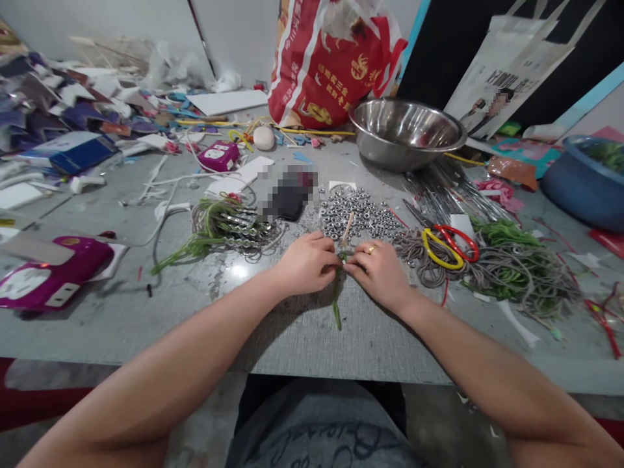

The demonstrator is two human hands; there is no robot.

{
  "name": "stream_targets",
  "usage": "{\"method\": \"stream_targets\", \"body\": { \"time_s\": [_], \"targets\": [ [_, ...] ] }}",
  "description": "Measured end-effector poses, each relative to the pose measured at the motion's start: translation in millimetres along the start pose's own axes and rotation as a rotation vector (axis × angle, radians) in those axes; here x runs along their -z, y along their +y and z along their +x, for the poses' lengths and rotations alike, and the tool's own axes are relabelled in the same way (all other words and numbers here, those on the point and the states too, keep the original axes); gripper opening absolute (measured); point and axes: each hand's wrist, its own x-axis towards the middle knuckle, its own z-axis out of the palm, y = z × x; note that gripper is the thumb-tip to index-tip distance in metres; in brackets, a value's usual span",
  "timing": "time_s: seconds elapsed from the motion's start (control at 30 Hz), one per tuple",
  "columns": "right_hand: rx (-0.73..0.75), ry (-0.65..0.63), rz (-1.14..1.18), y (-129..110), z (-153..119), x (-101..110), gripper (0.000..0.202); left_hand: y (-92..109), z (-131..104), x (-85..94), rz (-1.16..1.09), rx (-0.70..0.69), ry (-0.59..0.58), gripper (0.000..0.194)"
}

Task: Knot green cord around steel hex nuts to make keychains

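Note:
My left hand [309,263] and my right hand [379,272] meet near the middle of the table, fingertips pinched close together. Between them they hold a green cord [336,311], whose tail hangs toward me onto the tabletop. A thin wooden stick [348,227] points up just beyond my fingers. Many small metal nuts [365,207] lie spread behind my hands. To the left is a bundle of green and grey cords [214,224] with metal pieces. Scissors with red and yellow handles [451,248] rest on grey and green cords [521,270] at the right.
Behind the nuts stand a steel bowl [407,133] and a red bag [324,71]. A dark phone-like object [291,201] lies left of the nuts. Purple devices [58,273] and white cables are at the left, a blue basin [582,185] at the far right. Scraps cover the back left.

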Motion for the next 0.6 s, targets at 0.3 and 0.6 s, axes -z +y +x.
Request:
{"method": "stream_targets", "body": {
  "time_s": [0.3, 0.6],
  "targets": [
    [0.013, 0.018, -0.003, 0, 2, 0, 0.028, -1, 0, -2.2, 0.006, -0.001, -0.022, 0.027],
    [-0.270, -0.186, 0.139, 38, 2, 60, 0.011, -2, 1, 2.6, -0.053, -0.002, 0.070, 0.023]
  ]
}}
